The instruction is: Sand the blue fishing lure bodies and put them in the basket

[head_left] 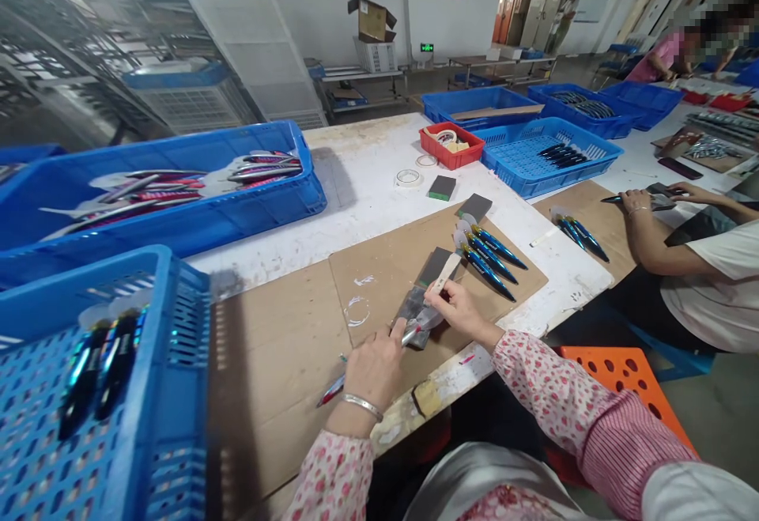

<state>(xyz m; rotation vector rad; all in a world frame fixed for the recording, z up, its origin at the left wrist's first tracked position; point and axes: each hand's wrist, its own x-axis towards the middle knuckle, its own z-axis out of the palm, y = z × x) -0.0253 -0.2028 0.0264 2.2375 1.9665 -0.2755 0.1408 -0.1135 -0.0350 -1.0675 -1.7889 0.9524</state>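
Note:
My left hand (373,371) is closed around a slim silver-and-red fishing lure (332,391), its tail sticking out at the lower left. The lure's clear lip points toward my right hand (459,309), whose fingers pinch a flat, pale wooden-looking stick (446,272) just above it. Where the stick's lower end meets the lure is hidden by my fingers. Beneath both hands lie dark grey blocks (435,262) on a cardboard sheet (385,268). Several blue-black lures (491,256) with clear lips rest right of the blocks.
On my left stand a light-blue basket (160,331) with dark lures and a blue bin (249,205) of red-silver lures. Tape rolls (408,179), a green-edged block (442,187) and a red tray (454,159) lie ahead. A co-worker's hands (637,201) hold a lure at right.

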